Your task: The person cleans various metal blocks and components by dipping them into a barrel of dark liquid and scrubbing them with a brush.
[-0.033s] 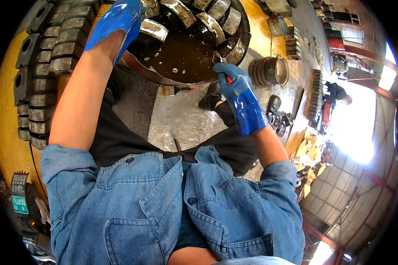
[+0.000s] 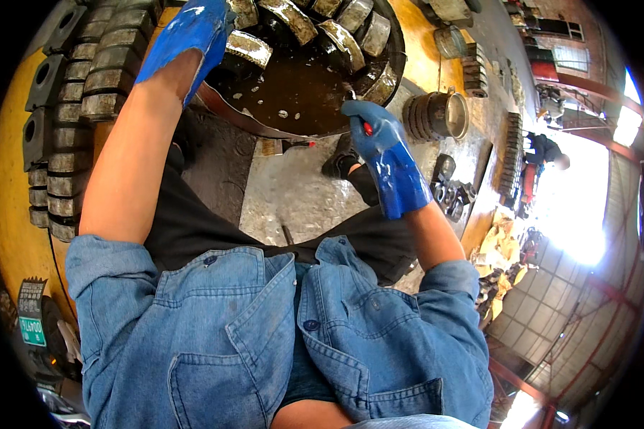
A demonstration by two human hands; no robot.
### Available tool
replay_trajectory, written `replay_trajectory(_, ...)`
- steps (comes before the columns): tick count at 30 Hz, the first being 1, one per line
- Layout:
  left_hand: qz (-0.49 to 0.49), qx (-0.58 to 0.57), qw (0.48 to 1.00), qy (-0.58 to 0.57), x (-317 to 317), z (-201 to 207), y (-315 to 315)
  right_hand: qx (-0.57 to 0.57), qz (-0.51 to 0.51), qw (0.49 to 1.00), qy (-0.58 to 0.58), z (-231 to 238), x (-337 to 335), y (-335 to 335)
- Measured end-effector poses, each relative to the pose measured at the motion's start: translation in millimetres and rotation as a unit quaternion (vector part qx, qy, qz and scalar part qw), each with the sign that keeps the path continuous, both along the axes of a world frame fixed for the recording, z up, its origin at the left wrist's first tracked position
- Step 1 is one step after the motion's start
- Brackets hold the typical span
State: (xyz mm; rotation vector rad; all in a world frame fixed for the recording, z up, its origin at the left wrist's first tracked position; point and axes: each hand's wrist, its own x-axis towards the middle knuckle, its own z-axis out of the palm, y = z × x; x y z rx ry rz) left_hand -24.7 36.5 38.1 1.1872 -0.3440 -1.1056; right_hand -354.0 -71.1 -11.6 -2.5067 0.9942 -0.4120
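Note:
My right hand (image 2: 376, 136), in a blue rubber glove, is closed around a red-handled tool (image 2: 368, 129) at the near right rim of a round tub (image 2: 265, 130). A thin metal end of the tool pokes out above the fist; its kind is unclear. Dark, oily liquid (image 2: 286, 100) fills the tub. My left hand (image 2: 193, 36), gloved in blue too, is over the tub's left side, beside a wet curved metal piece (image 2: 249, 48). Its fingers are hidden by the glove's back and the picture's edge. More curved metal pieces (image 2: 342, 44) lie in the tub's far part.
Stacked metal rings (image 2: 111, 79) and square blocks with holes (image 2: 39, 136) line the left. A metal cylinder (image 2: 436, 114) lies right of the tub, with small dark parts (image 2: 451, 189) nearer. A brush (image 2: 272, 147) lies below the rim. A person (image 2: 544, 149) is far right.
My right hand has shifted very slightly left with the red-handled tool. My left hand looks unmoved.

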Motion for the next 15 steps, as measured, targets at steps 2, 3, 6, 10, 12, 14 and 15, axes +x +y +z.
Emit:
replay_trajectory(2,-0.004,-0.019,1.000,-0.009,10,-16,-12,0.050,0.002,0.999,0.008,-2,18,-1)
replay_trajectory(3,-0.009,-0.032,0.999,-0.013,14,-23,-20,0.054,-0.006,0.999,0.007,-12,23,-4)
replay_trajectory(6,-0.010,-0.067,0.998,0.013,18,-38,-27,0.084,0.002,0.996,0.042,-47,37,-24)
replay_trajectory(10,0.006,-0.104,0.991,0.089,6,-33,-31,0.201,-0.095,0.971,0.081,-91,36,-63)
replay_trajectory(12,-0.045,-0.116,0.991,0.047,27,-56,-31,0.254,-0.101,0.960,0.070,-89,38,-72)
replay_trajectory(14,-0.007,-0.111,0.989,0.093,10,-36,-26,0.354,-0.118,0.928,-0.007,-73,18,-85)
replay_trajectory(15,0.009,-0.108,0.987,0.119,0,-25,-25,0.374,-0.115,0.919,-0.045,-48,9,-84)
